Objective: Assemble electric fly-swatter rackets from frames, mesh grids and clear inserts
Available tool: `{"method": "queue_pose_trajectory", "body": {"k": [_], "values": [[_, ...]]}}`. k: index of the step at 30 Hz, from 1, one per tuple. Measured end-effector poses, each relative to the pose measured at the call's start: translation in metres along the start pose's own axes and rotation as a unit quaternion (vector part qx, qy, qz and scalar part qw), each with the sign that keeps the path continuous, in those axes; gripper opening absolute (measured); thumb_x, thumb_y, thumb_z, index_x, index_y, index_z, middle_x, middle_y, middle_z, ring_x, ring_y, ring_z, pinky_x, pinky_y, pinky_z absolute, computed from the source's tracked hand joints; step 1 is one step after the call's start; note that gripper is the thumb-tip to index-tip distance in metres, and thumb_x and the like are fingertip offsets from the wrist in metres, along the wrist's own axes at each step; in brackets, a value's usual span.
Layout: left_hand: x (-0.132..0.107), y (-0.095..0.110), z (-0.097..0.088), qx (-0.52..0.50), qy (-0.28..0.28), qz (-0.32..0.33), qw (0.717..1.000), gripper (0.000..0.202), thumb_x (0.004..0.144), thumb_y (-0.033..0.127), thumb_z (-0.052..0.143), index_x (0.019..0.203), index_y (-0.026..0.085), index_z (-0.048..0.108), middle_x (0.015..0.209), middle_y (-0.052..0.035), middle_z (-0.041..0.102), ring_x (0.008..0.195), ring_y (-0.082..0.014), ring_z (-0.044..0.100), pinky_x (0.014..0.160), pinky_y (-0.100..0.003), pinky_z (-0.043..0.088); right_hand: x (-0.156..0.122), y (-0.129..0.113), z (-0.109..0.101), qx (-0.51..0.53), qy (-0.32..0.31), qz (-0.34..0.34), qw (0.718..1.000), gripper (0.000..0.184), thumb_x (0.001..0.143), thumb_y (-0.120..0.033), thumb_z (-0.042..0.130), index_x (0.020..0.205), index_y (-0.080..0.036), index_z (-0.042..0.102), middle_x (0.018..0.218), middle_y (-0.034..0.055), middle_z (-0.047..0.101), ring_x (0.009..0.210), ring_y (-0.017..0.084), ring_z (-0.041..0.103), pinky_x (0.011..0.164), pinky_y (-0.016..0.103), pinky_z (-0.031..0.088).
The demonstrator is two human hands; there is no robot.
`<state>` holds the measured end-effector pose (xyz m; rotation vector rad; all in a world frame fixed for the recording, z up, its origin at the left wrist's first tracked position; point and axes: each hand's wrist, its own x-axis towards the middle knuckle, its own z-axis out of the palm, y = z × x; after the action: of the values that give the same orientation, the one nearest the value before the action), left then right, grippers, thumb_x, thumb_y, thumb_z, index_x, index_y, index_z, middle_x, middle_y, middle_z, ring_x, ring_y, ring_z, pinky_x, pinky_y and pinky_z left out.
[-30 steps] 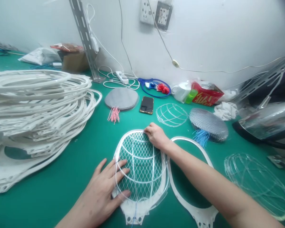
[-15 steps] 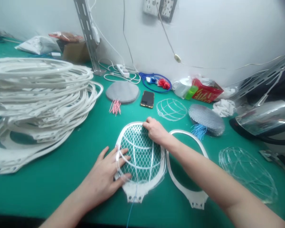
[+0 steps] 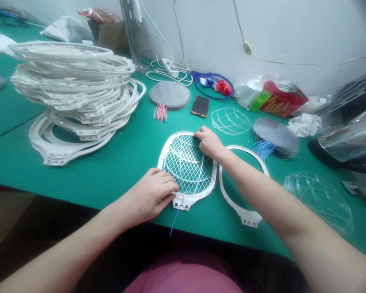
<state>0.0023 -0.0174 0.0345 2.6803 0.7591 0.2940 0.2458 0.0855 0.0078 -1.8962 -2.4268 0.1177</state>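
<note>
A white racket frame [image 3: 198, 197] lies flat on the green table, holding a diamond-patterned mesh [image 3: 183, 158] with a ribbed plastic grid over it. On its lower left rim is my left hand [image 3: 154, 191], fingers bent together and closed over the edge. My right hand [image 3: 209, 141] pinches at the upper right rim, its fingertips partly hidden. A thin blue wire [image 3: 173, 221] trails from the frame's neck toward the table edge. Close by on the right, a second white racket frame [image 3: 230, 197], without mesh, lies partly under my right forearm.
White frames [image 3: 79, 91] are stacked at the left. Behind lie round grey meshes with pink wires [image 3: 170, 95], a phone [image 3: 200, 106] and a clear grid [image 3: 231, 121]. To the right are meshes with blue wires [image 3: 276, 136], clear grids [image 3: 319, 201] and a shiny metal object [image 3: 347, 142].
My left hand has gone from spread fingers on the frame's left side to closed fingers at its lower left rim. My right hand stays at the upper right rim. The view has shifted downward.
</note>
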Motion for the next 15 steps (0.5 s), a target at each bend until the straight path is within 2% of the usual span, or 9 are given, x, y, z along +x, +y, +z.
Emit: {"method": "queue_pose_trajectory", "body": {"k": [4,8,15], "values": [[0.014,-0.001,-0.006,0.001,-0.057,0.026,0.998,0.014,0.086,0.021,0.046,0.084,0.02,0.06,0.082,-0.0004,0.062,0.08,-0.0148,0.055,0.086,-0.035,0.036,0.001,0.0,0.0,-0.003,0.004,-0.002,1.0,0.04,0.079,-0.006,0.036,0.11,-0.016,0.06,0.106,0.0105,0.051,0.094,0.021,0.049,0.078,0.029,0.04],[0.015,-0.005,-0.011,0.014,-0.079,0.042,0.996,0.017,0.086,0.019,0.045,0.086,0.021,0.061,0.084,-0.0004,0.06,0.078,-0.0146,0.053,0.088,-0.037,0.036,0.002,0.002,0.002,-0.002,0.008,-0.004,1.0,0.038,0.079,-0.007,0.037,0.108,-0.016,0.061,0.104,0.0106,0.052,0.092,0.021,0.05,0.078,0.029,0.041],[0.012,-0.009,-0.006,0.061,-0.115,0.077,0.988,0.03,0.085,0.007,0.036,0.092,0.02,0.063,0.083,-0.0029,0.058,0.075,-0.0148,0.052,0.088,-0.037,0.038,0.003,0.003,0.005,-0.001,0.024,-0.008,1.0,0.037,0.079,-0.007,0.037,0.107,-0.015,0.06,0.104,0.0113,0.052,0.091,0.021,0.05,0.076,0.029,0.04]]}}
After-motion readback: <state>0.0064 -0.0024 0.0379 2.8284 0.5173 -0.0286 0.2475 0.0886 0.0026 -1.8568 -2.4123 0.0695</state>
